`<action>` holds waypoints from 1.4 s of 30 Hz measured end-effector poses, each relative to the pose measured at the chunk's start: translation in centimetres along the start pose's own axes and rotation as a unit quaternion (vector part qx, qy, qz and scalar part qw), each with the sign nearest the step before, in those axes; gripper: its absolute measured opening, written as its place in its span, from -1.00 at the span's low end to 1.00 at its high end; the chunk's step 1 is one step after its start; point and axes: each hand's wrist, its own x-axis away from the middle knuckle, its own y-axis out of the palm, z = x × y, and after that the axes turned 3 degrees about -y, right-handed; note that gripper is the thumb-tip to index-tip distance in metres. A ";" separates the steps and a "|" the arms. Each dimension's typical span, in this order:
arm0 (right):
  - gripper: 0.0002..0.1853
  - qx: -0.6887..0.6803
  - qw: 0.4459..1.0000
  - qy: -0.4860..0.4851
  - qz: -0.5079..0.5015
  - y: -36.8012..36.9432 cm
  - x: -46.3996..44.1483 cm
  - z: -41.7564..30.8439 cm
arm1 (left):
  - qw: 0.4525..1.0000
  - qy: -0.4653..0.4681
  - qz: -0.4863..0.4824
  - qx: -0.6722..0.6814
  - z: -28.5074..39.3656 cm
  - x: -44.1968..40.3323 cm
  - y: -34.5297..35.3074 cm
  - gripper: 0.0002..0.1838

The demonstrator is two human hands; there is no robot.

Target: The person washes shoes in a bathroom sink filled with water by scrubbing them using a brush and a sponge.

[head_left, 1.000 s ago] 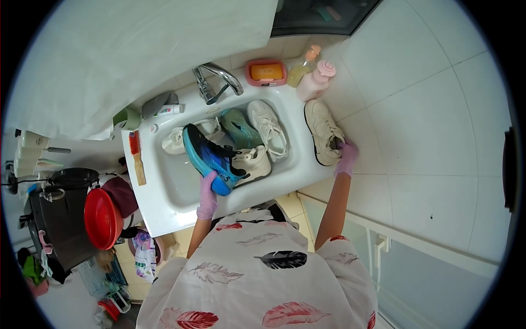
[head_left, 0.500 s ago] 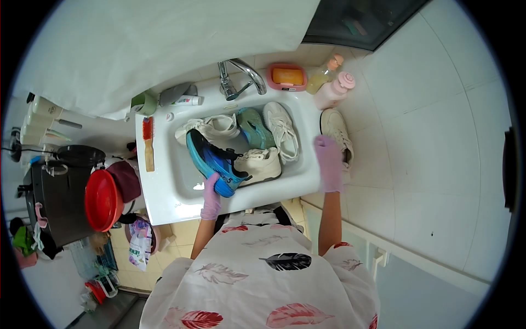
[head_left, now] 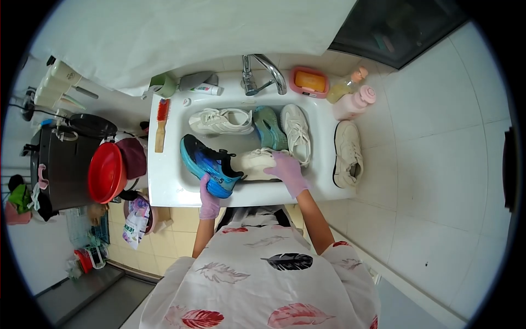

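- Since the earlier frames, the gloved right hand (head_left: 287,171) has left the white shoe on the sink's right edge and come across to the cream shoe (head_left: 253,162) inside the basin; the view has also swung.
- Left hand, also in a pale purple glove (head_left: 210,207): holds one end of a blue shoe (head_left: 210,164), thumb on its near side. The other fingers are hidden beneath it.
- Right hand: laid over the right end of the cream shoe, covering it, thumb set apart from the fingers. Fingertips are partly out of sight, so whether they grip or only rest cannot be told.
- The blue shoe lies at a slant at the front left of the white sink (head_left: 164,186), blocking the cream shoe's left end.
- Behind them lie a white sneaker (head_left: 216,122), a green shoe (head_left: 268,129) whose details are hard to make out, and a laced white shoe (head_left: 296,131).
- The white shoe (head_left: 346,156) on the right edge stands below a pink bottle (head_left: 353,104).
- A red-bristled brush (head_left: 161,125) lies on the left rim.
- A white sheet (head_left: 181,33) is cut off at the top, and dark corners crop the room.
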 end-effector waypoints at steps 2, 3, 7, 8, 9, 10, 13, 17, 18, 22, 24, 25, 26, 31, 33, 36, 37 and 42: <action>-0.41 0.003 1.000 -0.001 0.007 -0.2 0.1 -0.1 | 1.000 0.004 -0.005 -0.002 0.0 0.3 0.2 -0.40; -0.45 0.005 1.000 0.004 0.017 -0.4 0.0 -0.3 | 1.000 0.005 -0.013 -0.007 0.1 0.4 0.4 -0.39; -0.44 0.019 0.999 0.025 -0.014 -0.3 -1.5 -0.7 | 1.000 0.002 -0.012 0.017 -0.1 0.8 0.4 -0.41; -0.40 0.014 0.999 0.039 -0.032 0.0 -2.0 -0.7 | 1.000 0.008 -0.006 0.021 -0.4 0.7 -0.1 -0.41; -0.36 0.009 0.997 0.054 -0.049 0.3 -2.6 -0.7 | 1.000 0.010 0.002 0.017 -0.5 0.7 -0.5 -0.43; -0.36 0.012 0.997 0.047 -0.052 0.4 -3.4 -0.8 | 1.000 0.011 0.010 0.014 -0.6 0.8 -0.8 -0.45; -0.31 -0.001 0.990 0.085 -0.116 0.1 -5.0 -0.8 | 1.000 0.006 0.027 0.009 -0.7 1.7 -1.0 -0.47; -0.33 -0.074 0.988 0.099 -0.092 0.1 -5.8 -0.8 | 0.999 0.022 0.023 0.004 -0.5 2.0 -0.4 -0.49; -0.33 -0.104 0.985 0.109 -0.084 0.2 -5.9 -0.9 | 0.999 0.026 0.022 0.004 -0.5 1.8 -0.4 -0.49; -0.34 -0.401 0.905 0.142 -0.022 -0.3 -3.6 -1.8 | 0.999 0.033 0.012 0.006 -0.2 0.8 -1.1 -0.47; -0.33 -0.338 0.931 0.140 0.004 -0.1 -3.3 -1.1 | 0.999 0.018 -0.023 0.029 0.1 0.7 -0.7 -0.47; -0.32 -0.274 0.951 0.140 0.025 -0.2 -3.3 -0.9 | 0.999 0.021 -0.026 0.031 0.5 0.9 -0.2 -0.47; -0.32 -0.277 0.949 0.146 0.032 -0.3 -2.9 -0.5 | 0.999 0.021 -0.029 0.032 0.8 1.0 0.2 -0.46; -0.34 -0.144 0.971 0.173 0.077 -7.5 2.3 -3.0 | 0.998 0.006 -0.056 0.004 1.4 0.2 0.9 -0.39; -0.37 -0.067 0.967 0.205 0.139 -8.6 3.5 -2.9 | 0.998 -0.010 -0.068 -0.012 1.5 0.4 1.6 -0.39; -0.34 -0.023 0.931 0.287 0.223 -10.8 6.7 -2.8 | 0.995 -0.033 -0.095 -0.025 1.3 -0.7 1.2 -0.36; -0.34 -0.025 0.928 0.295 0.226 -11.2 7.5 -2.5 | 0.994 -0.045 -0.091 -0.044 1.2 -1.0 1.0 -0.36; -0.40 -0.003 0.794 0.449 0.411 -14.1 10.5 -1.2 | 0.988 -0.080 -0.101 -0.088 1.3 -2.0 0.7 -0.38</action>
